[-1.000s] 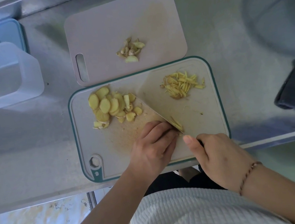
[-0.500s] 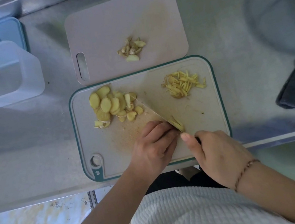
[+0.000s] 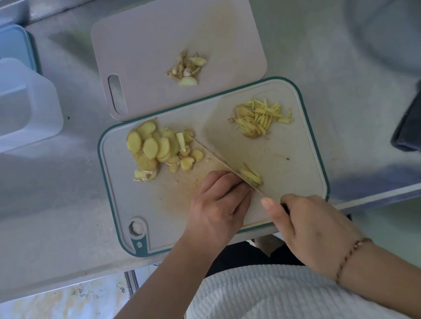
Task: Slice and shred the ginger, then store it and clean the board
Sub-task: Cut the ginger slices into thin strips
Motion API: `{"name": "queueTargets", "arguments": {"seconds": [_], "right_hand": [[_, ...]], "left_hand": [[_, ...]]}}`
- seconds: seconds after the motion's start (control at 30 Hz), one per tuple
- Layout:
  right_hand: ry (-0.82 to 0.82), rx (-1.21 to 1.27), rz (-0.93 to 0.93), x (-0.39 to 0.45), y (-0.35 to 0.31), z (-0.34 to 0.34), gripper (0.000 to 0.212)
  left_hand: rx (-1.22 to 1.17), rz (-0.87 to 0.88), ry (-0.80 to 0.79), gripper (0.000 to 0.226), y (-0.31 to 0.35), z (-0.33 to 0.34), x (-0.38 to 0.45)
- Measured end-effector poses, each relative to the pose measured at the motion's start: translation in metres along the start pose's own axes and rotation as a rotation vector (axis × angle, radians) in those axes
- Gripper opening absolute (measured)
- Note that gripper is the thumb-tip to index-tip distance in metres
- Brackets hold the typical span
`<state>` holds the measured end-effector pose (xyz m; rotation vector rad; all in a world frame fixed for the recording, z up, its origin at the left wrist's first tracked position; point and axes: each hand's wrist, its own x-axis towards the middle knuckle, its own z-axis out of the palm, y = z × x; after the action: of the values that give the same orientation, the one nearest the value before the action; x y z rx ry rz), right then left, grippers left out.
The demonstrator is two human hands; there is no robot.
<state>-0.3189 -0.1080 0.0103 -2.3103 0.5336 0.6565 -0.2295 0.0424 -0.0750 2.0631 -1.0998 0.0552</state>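
No readable text

The green-rimmed cutting board [image 3: 309, 131] carries a small mark on its handle tab (too small to read).

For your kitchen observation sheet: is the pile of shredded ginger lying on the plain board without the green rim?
No: the shredded ginger lies on the green-rimmed board, while the plain board holds only ginger trimmings.

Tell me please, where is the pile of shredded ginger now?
In the head view, the shredded ginger lies in the far right corner of the green-rimmed cutting board, to the right of the knife blade and across it from the ginger slices.
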Motion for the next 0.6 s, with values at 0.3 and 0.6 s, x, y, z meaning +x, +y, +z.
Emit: {"name": "queueTargets", "arguments": {"seconds": [0.3, 0.6], "right_hand": [[-0.014, 0.110, -0.011, -0.020, 0.010, -0.009, 0.059], [-0.005, 0.114, -0.020, -0.024, 0.010, -0.010, 0.056]], "left_hand": [[0.013, 0.015, 0.011, 0.007, 0.000, 0.000, -0.001], [-0.020, 0.011, 0.003, 0.007, 0.000, 0.000, -0.002]]}}
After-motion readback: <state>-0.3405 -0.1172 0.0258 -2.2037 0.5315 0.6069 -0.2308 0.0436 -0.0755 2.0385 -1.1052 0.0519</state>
